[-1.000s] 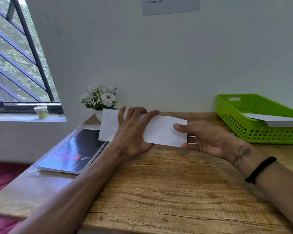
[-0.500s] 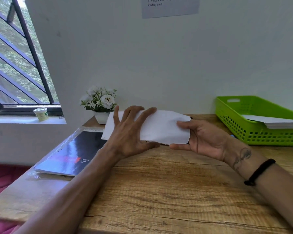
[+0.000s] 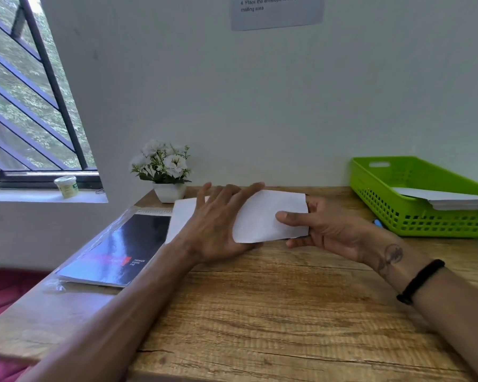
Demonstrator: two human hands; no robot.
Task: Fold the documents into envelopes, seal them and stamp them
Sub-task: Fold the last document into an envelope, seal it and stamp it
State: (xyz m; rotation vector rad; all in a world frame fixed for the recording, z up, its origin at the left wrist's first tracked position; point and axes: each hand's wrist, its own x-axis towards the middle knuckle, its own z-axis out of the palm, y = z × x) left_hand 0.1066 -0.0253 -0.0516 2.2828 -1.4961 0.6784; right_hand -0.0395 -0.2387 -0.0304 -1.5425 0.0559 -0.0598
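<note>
Above the table [image 3: 287, 312], both hands grip white paper [image 3: 262, 216].

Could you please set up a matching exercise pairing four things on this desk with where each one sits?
Things:
1. white paper
2. green basket
3. flower pot
4. black notebook

Places:
A. far right of the desk
B. held between both hands
C. left edge of the desk
D. against the wall, behind the notebook

Pairs: 1-B, 2-A, 3-D, 4-C
</note>
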